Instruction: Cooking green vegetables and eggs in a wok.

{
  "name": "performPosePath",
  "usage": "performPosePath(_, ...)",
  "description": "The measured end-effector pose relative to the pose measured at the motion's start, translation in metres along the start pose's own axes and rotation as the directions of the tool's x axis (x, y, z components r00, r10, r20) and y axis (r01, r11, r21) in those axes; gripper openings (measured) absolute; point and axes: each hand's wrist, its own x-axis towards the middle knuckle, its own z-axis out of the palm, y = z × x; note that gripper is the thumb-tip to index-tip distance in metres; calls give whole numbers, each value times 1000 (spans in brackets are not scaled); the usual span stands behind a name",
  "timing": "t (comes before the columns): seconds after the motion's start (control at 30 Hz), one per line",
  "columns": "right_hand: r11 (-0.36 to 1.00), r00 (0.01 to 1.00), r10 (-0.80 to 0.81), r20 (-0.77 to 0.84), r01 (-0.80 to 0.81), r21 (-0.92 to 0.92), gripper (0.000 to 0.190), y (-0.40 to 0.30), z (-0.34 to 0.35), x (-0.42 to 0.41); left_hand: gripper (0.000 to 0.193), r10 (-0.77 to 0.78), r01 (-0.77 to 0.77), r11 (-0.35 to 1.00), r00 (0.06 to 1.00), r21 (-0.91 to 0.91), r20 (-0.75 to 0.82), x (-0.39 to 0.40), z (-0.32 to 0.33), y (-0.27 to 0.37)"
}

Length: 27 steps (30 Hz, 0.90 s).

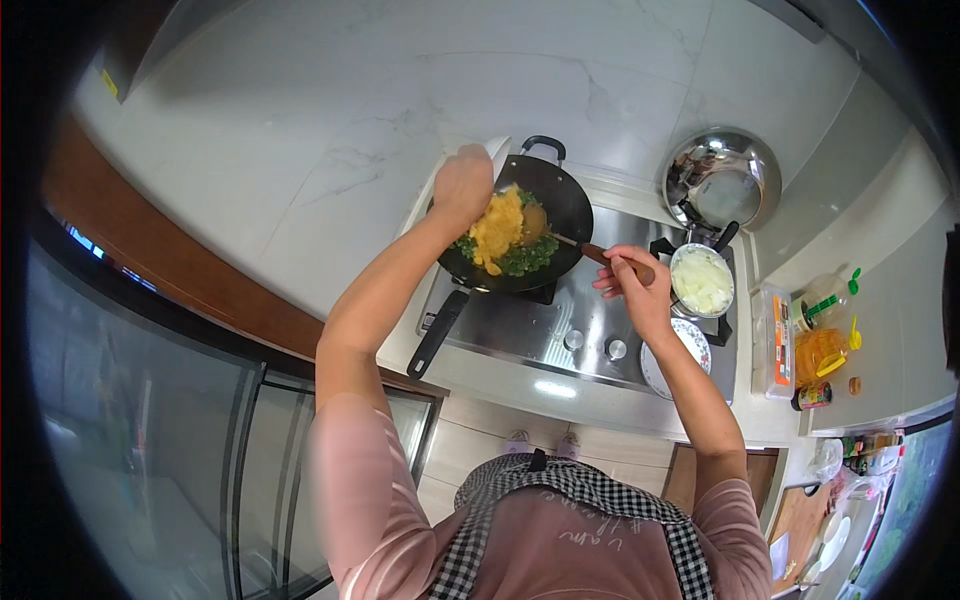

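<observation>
A black wok (574,195) sits on the left burner of a stainless-steel gas hob (510,322). Chopped greens (529,260) lie in it, with yellow scrambled egg (493,229) heaped over them. My left hand (463,186) grips a white dish (498,150), tilted at the wok's upper left rim; most of the dish is hidden behind the hand. In my right hand (637,285) is the wooden handle (594,253) of a turner or ladle. Its head (535,223) rests among the egg and greens and looks blurred.
The wok's long handle (437,334) juts over the front counter edge. Right of it stand a bowl of sliced pale vegetable (703,280), a floral-rimmed plate (675,367) and a shiny steel pan or lid (761,161). An oil bottle (817,352) and plastic box (772,341) line the right wall.
</observation>
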Motion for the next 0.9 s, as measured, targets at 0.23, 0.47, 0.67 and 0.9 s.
performPosePath(0.23,903,973,-171,155,217,-370,10,-47,3,9,20,-77,63,995,981,-83,-178,-23,1,-29)
performPosePath(0.47,918,997,31,69,-1,-397,20,-96,-1,42,31,-523,353,721,841,-596,-135,-59,18,-92)
performPosePath(0.67,928,977,-128,170,178,-328,14,-57,-16,16,34,-616,369,380,785,-848,66,-83,28,-115)
performPosePath(0.9,441,670,-477,569,742,-504,21,-72,-36,-22,39,-488,233,507,871,-830,-53,-78,3,-115)
